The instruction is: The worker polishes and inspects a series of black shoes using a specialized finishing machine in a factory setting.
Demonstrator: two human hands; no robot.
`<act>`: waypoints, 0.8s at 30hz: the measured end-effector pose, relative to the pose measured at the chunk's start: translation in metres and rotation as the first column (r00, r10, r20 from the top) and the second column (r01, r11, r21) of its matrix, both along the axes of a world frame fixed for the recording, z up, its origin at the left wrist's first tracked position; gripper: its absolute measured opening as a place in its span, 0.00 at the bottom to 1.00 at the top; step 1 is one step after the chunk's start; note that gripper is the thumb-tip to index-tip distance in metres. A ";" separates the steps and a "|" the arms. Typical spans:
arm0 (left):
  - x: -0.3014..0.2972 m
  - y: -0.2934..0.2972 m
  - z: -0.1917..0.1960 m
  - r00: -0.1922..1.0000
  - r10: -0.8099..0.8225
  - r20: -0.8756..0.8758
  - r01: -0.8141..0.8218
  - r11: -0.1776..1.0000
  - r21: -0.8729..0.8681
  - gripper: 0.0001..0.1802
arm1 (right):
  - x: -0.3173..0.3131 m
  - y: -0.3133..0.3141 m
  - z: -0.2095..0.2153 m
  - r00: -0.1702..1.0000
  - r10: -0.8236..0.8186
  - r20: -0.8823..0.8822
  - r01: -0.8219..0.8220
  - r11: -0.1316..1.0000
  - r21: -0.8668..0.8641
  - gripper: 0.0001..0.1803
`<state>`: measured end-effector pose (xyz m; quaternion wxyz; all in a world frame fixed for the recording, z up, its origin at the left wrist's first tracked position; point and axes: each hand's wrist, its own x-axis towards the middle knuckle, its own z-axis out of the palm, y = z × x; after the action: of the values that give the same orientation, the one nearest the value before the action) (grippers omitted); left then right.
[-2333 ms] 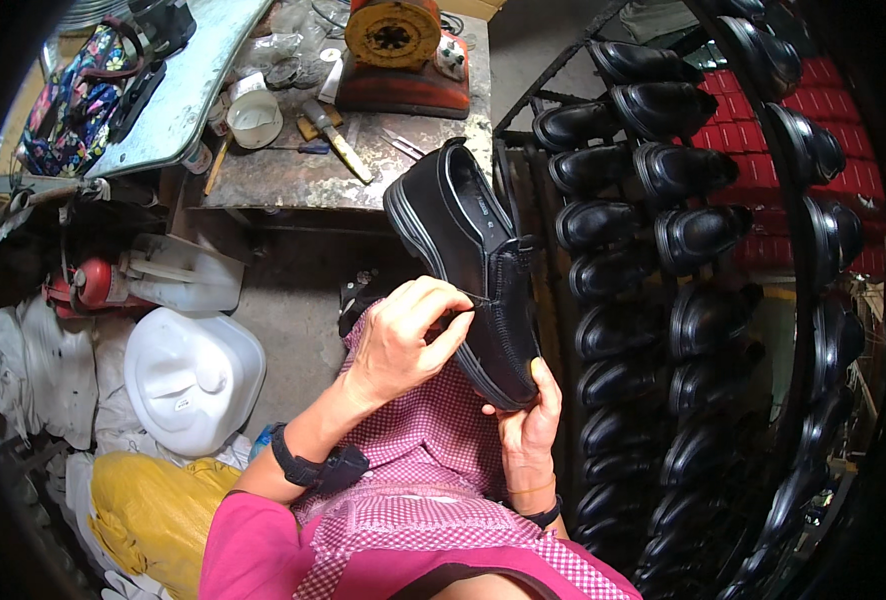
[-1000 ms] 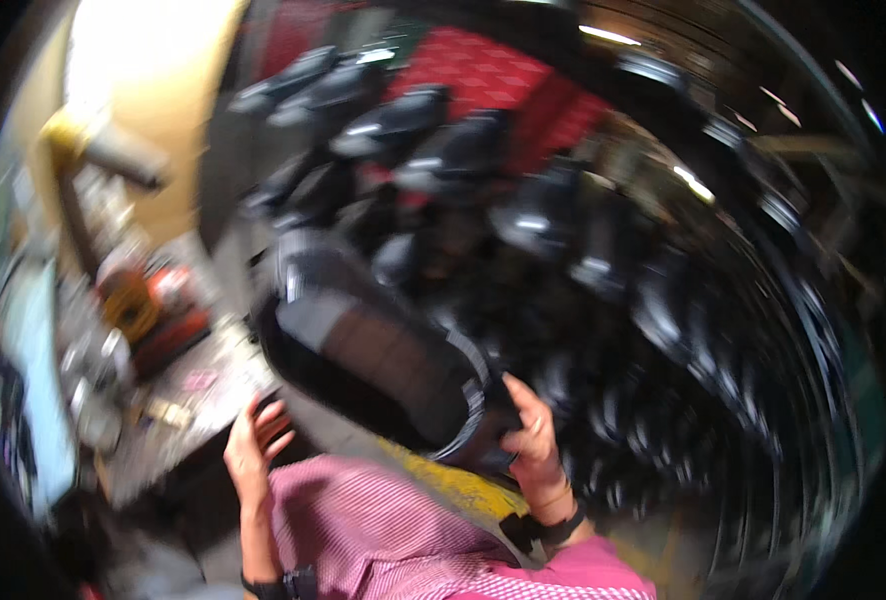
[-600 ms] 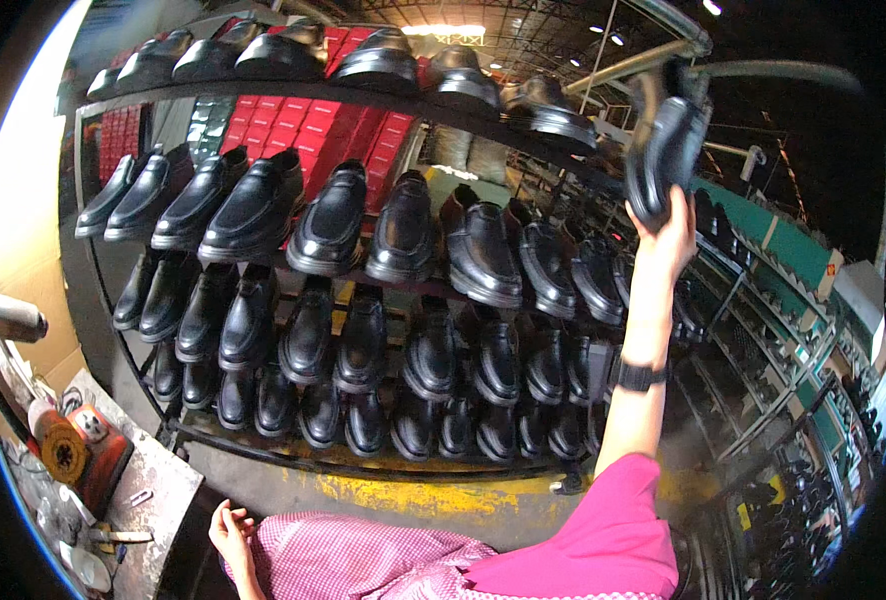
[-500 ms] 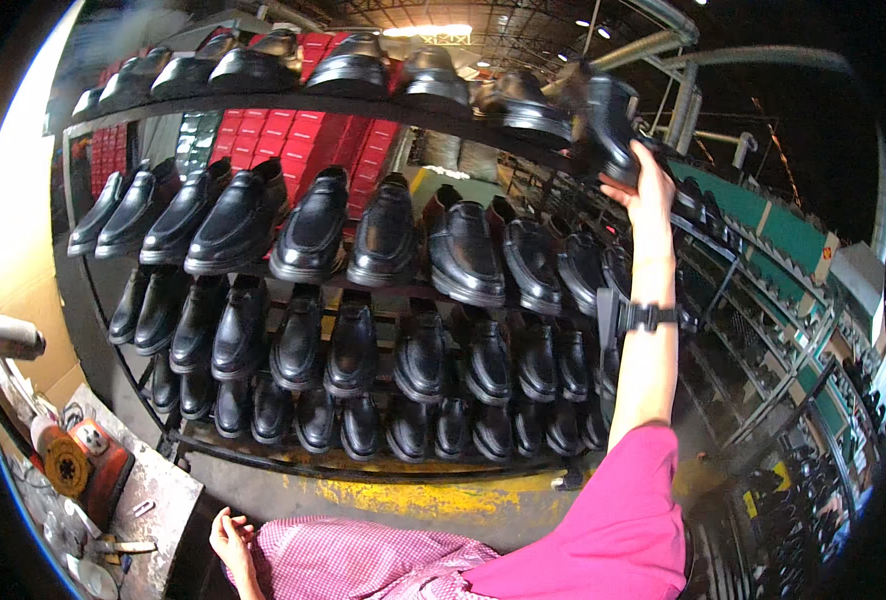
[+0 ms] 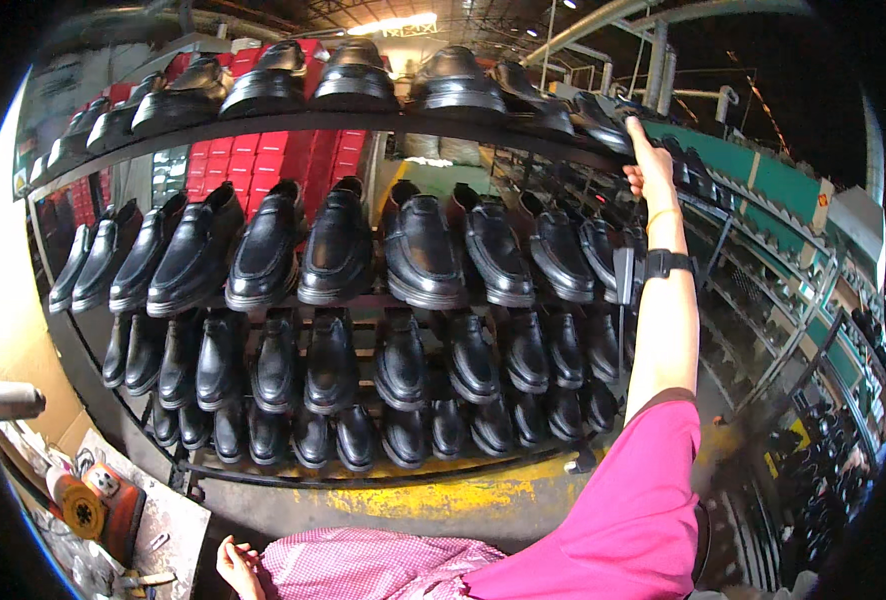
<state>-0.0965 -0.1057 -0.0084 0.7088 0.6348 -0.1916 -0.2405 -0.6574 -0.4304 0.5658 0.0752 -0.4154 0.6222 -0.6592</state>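
At the top of the black metal rack (image 5: pixel 363 121), the right hand (image 5: pixel 652 165) meets a glossy black leather shoe (image 5: pixel 599 122); I can't tell its grip. Below the rack, the left hand (image 5: pixel 239 568) is empty, fingers loose.

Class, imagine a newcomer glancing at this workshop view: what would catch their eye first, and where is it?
Rows of glossy black shoes on a dark rack dominate, spreading across the middle. Behind them, left of centre, stacked red boxes stand out. On the right, a bright pink sleeve leads up to the right hand, raised by the rack's upper right end.
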 end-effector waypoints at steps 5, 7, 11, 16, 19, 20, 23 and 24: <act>-0.001 -0.001 -0.006 1.000 0.004 0.017 -0.004 1.000 0.000 0.13 | -0.003 -0.015 0.001 0.921 0.233 0.313 -0.156 0.955 -0.253 0.20; -0.004 -0.002 0.000 1.000 0.008 0.028 -0.008 1.000 0.002 0.13 | 0.007 -0.004 -0.005 0.947 0.139 0.289 -0.037 0.942 -0.333 0.18; -0.011 0.001 0.006 0.999 0.029 0.016 -0.029 1.000 -0.010 0.13 | 0.012 0.015 -0.011 0.982 0.095 0.166 -0.035 0.944 -0.328 0.32; -0.009 0.001 -0.003 0.998 0.043 -0.037 -0.043 0.999 -0.012 0.13 | 0.007 0.003 -0.005 0.767 0.539 0.349 -0.462 0.841 -0.283 0.29; -0.005 0.009 0.008 0.998 0.064 -0.009 -0.064 0.998 -0.002 0.14 | 0.042 0.003 -0.041 0.751 0.595 0.286 -0.360 0.732 -0.578 0.21; -0.008 0.012 0.016 0.996 0.065 -0.063 -0.066 0.998 -0.019 0.12 | 0.053 0.013 -0.056 0.700 0.685 0.202 -0.382 0.598 -0.704 0.20; -0.011 0.013 0.027 0.999 0.026 -0.034 -0.026 1.000 -0.001 0.12 | 0.073 0.059 -0.088 0.482 0.876 -0.010 -0.611 0.328 -0.720 0.25; -0.007 0.011 0.024 0.998 0.029 -0.054 -0.030 0.999 -0.031 0.12 | 0.092 0.078 -0.094 0.481 0.876 -0.028 -0.631 0.323 -0.706 0.28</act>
<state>-0.1039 -0.0949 0.0161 0.7273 0.6194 -0.1670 -0.2438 -0.5652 -0.3525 0.4720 0.3477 -0.5295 0.0608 -0.7714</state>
